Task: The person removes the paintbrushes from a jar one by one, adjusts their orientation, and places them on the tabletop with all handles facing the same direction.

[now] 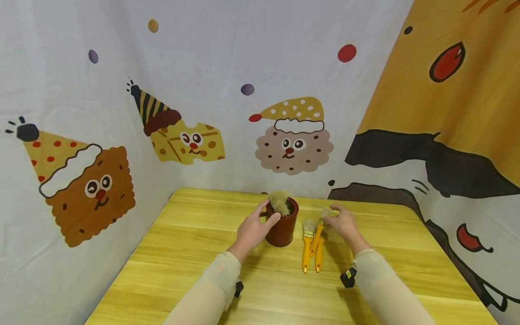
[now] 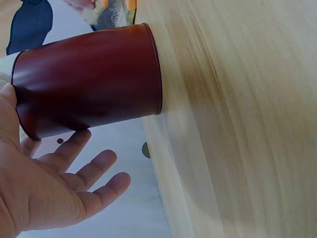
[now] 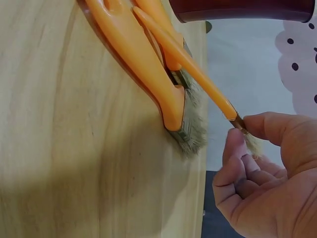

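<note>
A dark red cup point(image 1: 281, 232) stands upright on the table, with pale bristles point(image 1: 279, 201) sticking up out of its mouth. My left hand point(image 1: 253, 231) holds the cup loosely by its upper side, thumb at the rim; in the left wrist view a finger touches the wall and other fingers point(image 2: 106, 191) stand off it. To the right, my right hand point(image 1: 343, 224) pinches a slim orange-handled paintbrush point(image 3: 203, 79) near its ferrule and bristles, between thumb and forefinger. Under that brush lie two wider paintbrushes, one on the left point(image 1: 306, 253) and one on the right point(image 1: 319, 255).
The wooden table point(image 1: 183, 271) has its far edge against a white cloth backdrop point(image 1: 219, 49) printed with cartoon figures. Another printed cloth panel point(image 1: 467, 113) hangs at the right. Both wrists carry small black devices, such as the right one point(image 1: 348, 277).
</note>
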A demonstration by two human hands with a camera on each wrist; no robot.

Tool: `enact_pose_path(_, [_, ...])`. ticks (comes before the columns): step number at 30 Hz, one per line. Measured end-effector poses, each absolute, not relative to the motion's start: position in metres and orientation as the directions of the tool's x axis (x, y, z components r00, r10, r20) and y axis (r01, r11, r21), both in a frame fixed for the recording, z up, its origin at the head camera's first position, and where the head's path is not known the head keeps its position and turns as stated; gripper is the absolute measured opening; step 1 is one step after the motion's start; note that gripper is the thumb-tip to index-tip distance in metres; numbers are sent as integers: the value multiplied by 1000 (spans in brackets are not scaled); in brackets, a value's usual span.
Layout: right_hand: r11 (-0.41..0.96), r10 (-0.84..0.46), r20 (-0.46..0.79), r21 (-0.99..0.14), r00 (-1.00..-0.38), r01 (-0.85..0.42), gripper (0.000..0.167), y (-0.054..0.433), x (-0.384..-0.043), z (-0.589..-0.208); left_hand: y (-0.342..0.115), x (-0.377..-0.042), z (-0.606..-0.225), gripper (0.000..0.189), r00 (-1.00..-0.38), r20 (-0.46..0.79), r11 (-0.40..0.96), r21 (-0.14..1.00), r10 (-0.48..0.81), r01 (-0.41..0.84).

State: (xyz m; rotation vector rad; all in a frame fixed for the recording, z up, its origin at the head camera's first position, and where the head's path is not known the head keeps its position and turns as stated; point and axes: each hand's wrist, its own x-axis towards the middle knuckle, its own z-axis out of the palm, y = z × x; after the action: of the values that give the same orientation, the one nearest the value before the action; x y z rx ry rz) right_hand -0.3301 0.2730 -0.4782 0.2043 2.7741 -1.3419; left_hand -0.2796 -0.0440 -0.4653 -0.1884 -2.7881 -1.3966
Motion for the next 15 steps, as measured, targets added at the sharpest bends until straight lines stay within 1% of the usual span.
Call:
enact_pose_path(4, [601, 86, -120, -785, -989, 148, 68, 268, -333, -482, -43, -280, -465, 81, -992, 74, 589, 799, 103, 121])
enact_pose_path(8, [590, 79, -145, -791, -986, 163, 69, 265, -336, -486, -43, -280, -466, 80, -991, 77, 588, 799, 107, 125])
enact_pose_path(15, [595, 75, -151, -787, -986, 166, 67, 260, -336, -488, -42, -280, -465, 79, -992, 79, 589, 798, 101, 124])
